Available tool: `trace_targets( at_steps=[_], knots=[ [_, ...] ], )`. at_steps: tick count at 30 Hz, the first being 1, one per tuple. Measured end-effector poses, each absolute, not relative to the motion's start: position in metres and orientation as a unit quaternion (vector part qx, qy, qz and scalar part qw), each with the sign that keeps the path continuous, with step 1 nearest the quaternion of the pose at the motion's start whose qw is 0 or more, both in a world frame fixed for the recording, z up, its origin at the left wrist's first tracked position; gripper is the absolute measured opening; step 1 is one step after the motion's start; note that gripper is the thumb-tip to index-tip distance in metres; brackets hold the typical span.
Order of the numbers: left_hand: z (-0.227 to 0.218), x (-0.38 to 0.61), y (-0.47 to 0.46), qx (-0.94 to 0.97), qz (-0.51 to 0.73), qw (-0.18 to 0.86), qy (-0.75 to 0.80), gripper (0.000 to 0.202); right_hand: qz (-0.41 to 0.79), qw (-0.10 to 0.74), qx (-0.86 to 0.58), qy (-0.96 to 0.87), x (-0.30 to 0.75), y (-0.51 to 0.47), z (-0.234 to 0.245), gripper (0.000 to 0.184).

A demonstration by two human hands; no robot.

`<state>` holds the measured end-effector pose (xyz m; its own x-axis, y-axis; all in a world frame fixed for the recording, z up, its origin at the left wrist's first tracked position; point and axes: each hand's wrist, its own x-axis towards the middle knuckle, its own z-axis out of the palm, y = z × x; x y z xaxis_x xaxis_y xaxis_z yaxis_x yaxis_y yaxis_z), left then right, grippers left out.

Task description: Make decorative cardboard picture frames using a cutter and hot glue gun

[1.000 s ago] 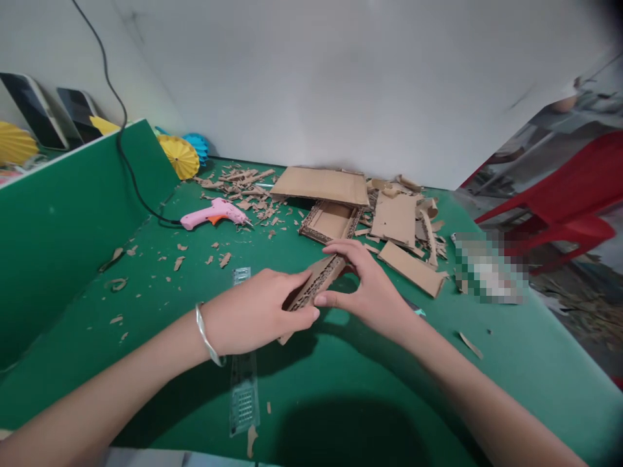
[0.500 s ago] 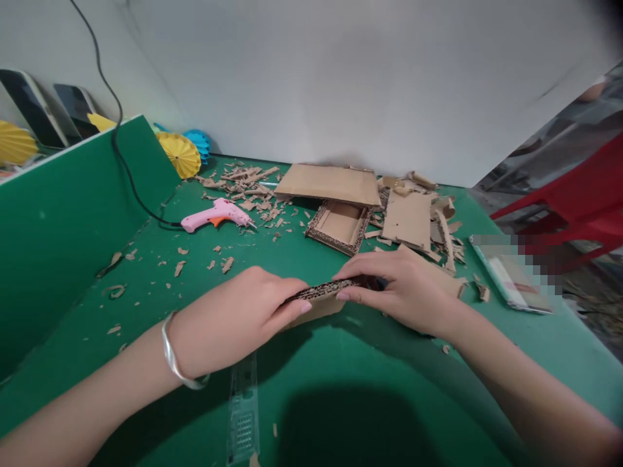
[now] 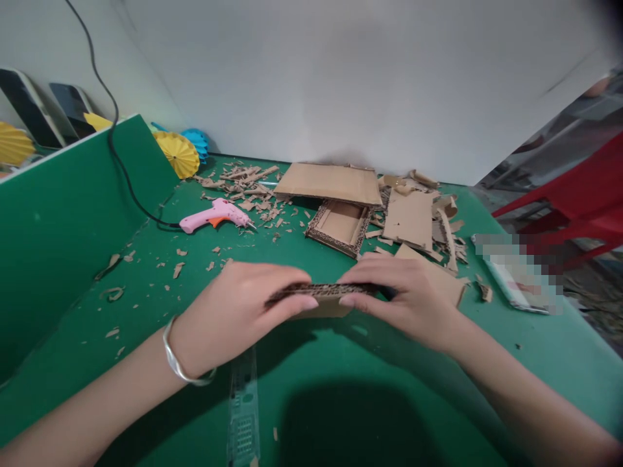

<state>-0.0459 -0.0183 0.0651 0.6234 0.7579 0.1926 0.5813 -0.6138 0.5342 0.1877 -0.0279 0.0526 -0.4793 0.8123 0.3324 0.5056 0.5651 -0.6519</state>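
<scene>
Between my two hands is a thick piece of layered cardboard (image 3: 324, 307), its corrugated edge facing up toward me. My left hand (image 3: 243, 311), with a silver bangle at the wrist, pinches its left end between thumb and fingers. The right end is gripped the same way by my right hand (image 3: 402, 288); something dark shows under that palm, too hidden to name. Much of the cardboard's lower face is out of sight. Below my left wrist a clear plastic ruler (image 3: 243, 415) lies on the green table (image 3: 379, 402).
A pink glue gun (image 3: 217, 215) with a black cord lies at the left. Beyond my hands sit a cardboard frame (image 3: 314, 227), a cardboard panel (image 3: 331, 183) and a square cardboard sheet (image 3: 407, 215) among scraps. A green partition (image 3: 82, 227) borders the left; a plastic-wrapped packet (image 3: 506, 279) lies right.
The cardboard piece has turned from slanting to nearly level, its left end coming a little lower in view. Both hands keep their grip and have shifted slightly with it.
</scene>
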Motion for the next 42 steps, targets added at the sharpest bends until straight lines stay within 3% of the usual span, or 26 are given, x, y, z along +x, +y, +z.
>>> trace_targets(
  at_steps=[5, 7, 9, 12, 14, 17, 20, 22, 25, 29, 33, 37, 42],
  knots=[
    [0.045, -0.045, -0.012, 0.652, 0.504, 0.387, 0.414, 0.052, 0.368, 0.499, -0.558, -0.552, 0.195, -0.036, 0.037, 0.017],
    [0.03, -0.036, -0.014, 0.588, 0.5, 0.479, 0.418, 0.057, 0.457, 0.52, -0.534, -0.486, 0.186, -0.041, 0.029, 0.02],
    [0.021, -0.028, -0.016, 0.565, 0.462, 0.536, 0.424, 0.059, 0.52, 0.486, -0.508, -0.484, 0.173, -0.047, 0.024, 0.021],
    [0.028, -0.029, -0.014, 0.591, 0.445, 0.492, 0.459, 0.056, 0.55, 0.387, -0.497, -0.548, 0.167, -0.053, 0.023, 0.022],
    [0.047, -0.039, -0.008, 0.663, 0.366, 0.462, 0.462, 0.046, 0.499, 0.296, -0.521, -0.626, 0.179, -0.054, 0.025, 0.023],
    [0.081, -0.052, 0.0, 0.819, 0.102, 0.354, 0.44, 0.026, 0.27, 0.196, -0.636, -0.696, 0.215, -0.053, 0.02, 0.028],
    [0.096, -0.044, 0.003, 0.894, -0.024, 0.199, 0.4, 0.021, 0.089, 0.103, -0.686, -0.715, 0.246, -0.051, 0.009, 0.047],
    [0.093, -0.029, 0.001, 0.929, -0.072, 0.108, 0.345, 0.014, 0.08, 0.056, -0.688, -0.719, 0.255, -0.05, 0.001, 0.052],
    [0.082, -0.008, -0.004, 0.956, -0.108, 0.01, 0.271, 0.011, 0.1, 0.023, -0.663, -0.742, 0.253, -0.048, 0.0, 0.04],
    [0.078, -0.002, -0.007, 0.963, -0.117, 0.007, 0.243, 0.014, 0.133, 0.001, -0.636, -0.761, 0.259, -0.048, 0.014, 0.034],
    [0.082, -0.001, 0.004, 0.966, -0.133, 0.022, 0.22, 0.018, 0.142, 0.033, -0.593, -0.792, 0.289, -0.057, 0.035, 0.034],
    [0.082, 0.003, 0.024, 0.971, -0.121, 0.084, 0.19, 0.019, 0.184, -0.022, -0.533, -0.825, 0.304, -0.074, 0.052, 0.032],
    [0.079, 0.004, 0.03, 0.971, -0.116, 0.101, 0.184, 0.017, 0.167, 0.003, -0.498, -0.851, 0.272, -0.088, 0.062, 0.043]
  ],
)
